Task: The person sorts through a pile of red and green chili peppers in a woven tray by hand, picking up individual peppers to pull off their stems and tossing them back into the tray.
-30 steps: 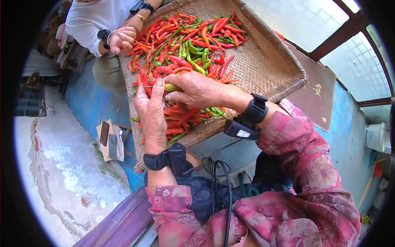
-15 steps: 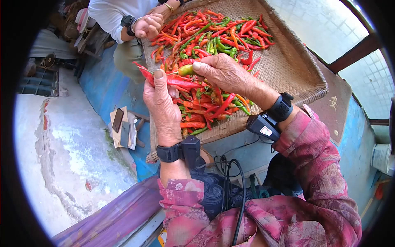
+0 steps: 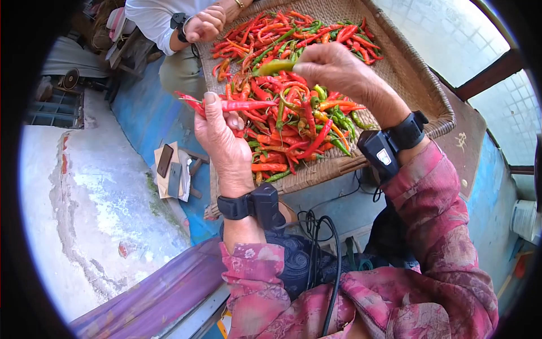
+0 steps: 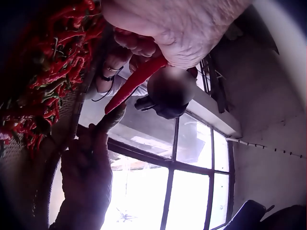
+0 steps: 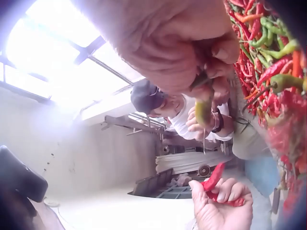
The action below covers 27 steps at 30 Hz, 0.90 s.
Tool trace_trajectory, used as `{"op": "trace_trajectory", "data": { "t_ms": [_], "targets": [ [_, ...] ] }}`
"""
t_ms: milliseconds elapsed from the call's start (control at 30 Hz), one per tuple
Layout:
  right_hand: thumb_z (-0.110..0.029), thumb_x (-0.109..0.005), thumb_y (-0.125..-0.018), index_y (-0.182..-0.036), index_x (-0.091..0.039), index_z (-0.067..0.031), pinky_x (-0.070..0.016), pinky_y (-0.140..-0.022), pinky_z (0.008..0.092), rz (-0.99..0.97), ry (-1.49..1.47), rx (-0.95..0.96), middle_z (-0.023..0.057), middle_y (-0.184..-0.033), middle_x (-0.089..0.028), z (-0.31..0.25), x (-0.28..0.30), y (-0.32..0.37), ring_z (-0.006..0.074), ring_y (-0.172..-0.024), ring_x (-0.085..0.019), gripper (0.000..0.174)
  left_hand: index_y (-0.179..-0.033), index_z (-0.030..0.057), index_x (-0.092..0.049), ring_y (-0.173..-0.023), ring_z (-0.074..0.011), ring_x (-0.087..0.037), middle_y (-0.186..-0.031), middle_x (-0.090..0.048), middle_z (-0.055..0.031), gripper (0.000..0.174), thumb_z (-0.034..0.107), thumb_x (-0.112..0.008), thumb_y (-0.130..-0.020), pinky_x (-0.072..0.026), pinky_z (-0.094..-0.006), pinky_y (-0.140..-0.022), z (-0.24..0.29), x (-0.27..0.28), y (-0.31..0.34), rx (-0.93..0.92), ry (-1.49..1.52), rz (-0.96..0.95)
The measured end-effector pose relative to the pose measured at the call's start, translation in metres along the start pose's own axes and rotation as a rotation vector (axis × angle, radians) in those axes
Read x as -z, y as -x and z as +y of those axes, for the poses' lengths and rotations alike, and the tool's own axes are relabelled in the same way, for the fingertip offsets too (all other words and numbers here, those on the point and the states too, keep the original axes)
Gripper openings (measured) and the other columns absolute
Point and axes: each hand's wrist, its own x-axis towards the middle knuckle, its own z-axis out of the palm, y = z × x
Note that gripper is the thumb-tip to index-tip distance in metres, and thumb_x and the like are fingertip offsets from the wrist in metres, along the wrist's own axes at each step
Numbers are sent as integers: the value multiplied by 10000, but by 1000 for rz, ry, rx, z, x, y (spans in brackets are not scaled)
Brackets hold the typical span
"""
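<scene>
Red peppers (image 3: 248,105) lie across the left hand (image 3: 223,141), pinched under its thumb, one pointing right; the right wrist view shows them in the curled fingers too. The right hand (image 3: 344,73) pinches a green pepper (image 3: 274,68) between thumb and fingers, its far end pointing left above the pile. In the right wrist view this green pepper (image 5: 203,112) hangs from the fingertips, stem end down. A heap of red, orange and green peppers (image 3: 282,147) lies beneath both hands on a woven tray (image 3: 403,85). The two hands are apart.
Across the tray's far left corner, another person's hand (image 3: 206,24) is held near the peppers. Black cables (image 3: 337,248) hang by the lap. A phone (image 3: 165,160) lies on a small stand at left, and a white bucket (image 3: 525,220) is at far right.
The right hand has moved right and up with the green pepper, away from the left hand. The left hand keeps its red peppers, and more of the heap shows between the hands.
</scene>
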Motion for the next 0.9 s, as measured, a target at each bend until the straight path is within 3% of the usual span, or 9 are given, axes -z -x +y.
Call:
{"op": "trace_trajectory", "data": {
  "t_ms": [67,133,167,267,333,400,633,800,900],
  "targets": [
    [-288,-595,-850,-893,-607,6,-425,-545,249,70,72,-21,28,-686,-586,14,5,-8,87,-629,-543,297,-818,104,-493,-496,-64,-393,-624,-435,30,211,263,-631,-841,-317,-211,-430,0,6,-3,69,106,-36],
    [-297,-610,-804,-951,-608,26,-496,-632,347,663,317,312,155,-757,-631,11,-1,-10,243,-681,-629,354,-827,103,-498,-502,-66,-401,-637,-447,28,198,248,-631,-841,-322,-211,-435,-2,6,-2,110,116,-78],
    [-304,-601,-812,-1029,-594,5,-500,-704,387,587,321,189,197,-841,-627,10,1,-3,317,-767,-630,377,-837,102,-503,-508,-67,-410,-650,-459,26,184,234,-631,-841,-328,-210,-441,-2,6,-1,152,127,-120],
    [-300,-583,-853,-1086,-562,21,-491,-702,332,427,393,343,172,-888,-631,8,-13,0,228,-771,-620,397,-867,99,-518,-524,-64,-427,-679,-488,22,158,209,-630,-841,-333,-201,-452,-5,-2,5,169,35,-191],
    [-273,-570,-859,-1006,-601,9,-490,-715,343,48,103,195,159,-875,-640,-7,-26,12,253,-812,-626,319,-908,96,-535,-538,-58,-439,-713,-517,20,145,183,-629,-840,-339,-195,-462,-8,-5,7,177,21,-234],
    [-259,-569,-858,-980,-601,10,-483,-670,363,56,154,364,180,-828,-627,-7,-44,17,282,-761,-623,296,-932,95,-543,-541,-52,-436,-721,-525,23,151,178,-630,-840,-342,-192,-467,-11,-8,10,176,-50,-285],
    [-287,-580,-819,-759,-585,16,-450,-577,418,17,265,336,188,-655,-575,-12,-35,17,343,-637,-581,309,-937,74,-528,-534,-59,-419,-681,-485,23,198,244,-600,-864,-341,-193,-465,-12,-5,10,158,-15,-248],
    [-282,-582,-853,-718,-558,20,-370,-484,361,74,282,214,137,-562,-462,-2,-13,14,176,-505,-455,332,-1010,50,-503,-559,-91,-422,-720,-491,-6,308,343,-484,-918,-356,-226,-487,-9,10,-3,248,226,-211],
    [-185,-558,-846,-980,-587,-6,-460,-593,326,429,297,231,120,-678,-575,12,-9,6,204,-630,-581,225,-1088,34,-500,-672,-145,-459,-825,-525,-49,314,301,-424,-943,-393,-283,-574,-9,12,-4,444,399,-293]
  ]
}}
